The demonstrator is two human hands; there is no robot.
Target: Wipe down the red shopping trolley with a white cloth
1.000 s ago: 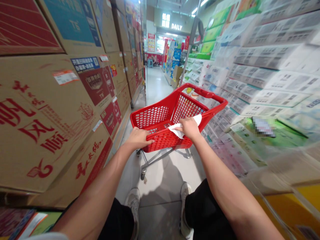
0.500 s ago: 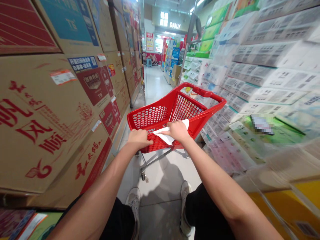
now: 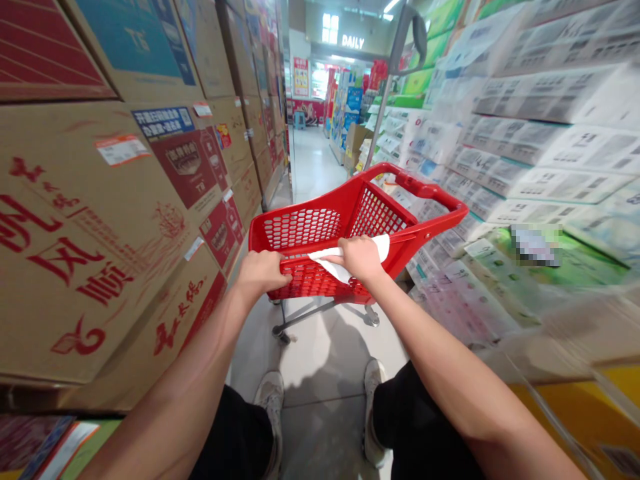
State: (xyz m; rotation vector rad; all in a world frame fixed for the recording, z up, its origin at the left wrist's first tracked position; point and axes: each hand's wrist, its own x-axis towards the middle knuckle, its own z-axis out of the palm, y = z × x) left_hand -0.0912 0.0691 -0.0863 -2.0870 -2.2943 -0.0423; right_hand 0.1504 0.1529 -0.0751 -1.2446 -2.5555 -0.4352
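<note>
A red plastic shopping cart [image 3: 305, 227] with perforated sides stands across the aisle in front of me, its handle at the upper right. My left hand [image 3: 263, 270] is closed over the rim at the cart's left corner. On the near side rim, my right hand [image 3: 360, 257] presses a white cloth [image 3: 383, 248] against the cart, fingers closed round it. Part of the cloth hangs down over the perforated side, and another part shows behind the hand. The cart's grey metal legs and wheels [image 3: 373, 316] rest on the tiled floor.
Stacked cardboard cartons [image 3: 90, 233] wall the left side. Shrink-wrapped paper packs [image 3: 530, 153] are piled on the right, with a green pack [image 3: 575, 267] lower down. A grey pole [image 3: 383, 113] rises behind the cart. The tiled aisle [image 3: 315, 167] runs on to a blue stool [image 3: 299, 120].
The cart has turned slightly, its handle end shifting right and its near left wheel swinging. Both hands have stayed on the rim, the left moving a little left, the right slightly right with the cloth.
</note>
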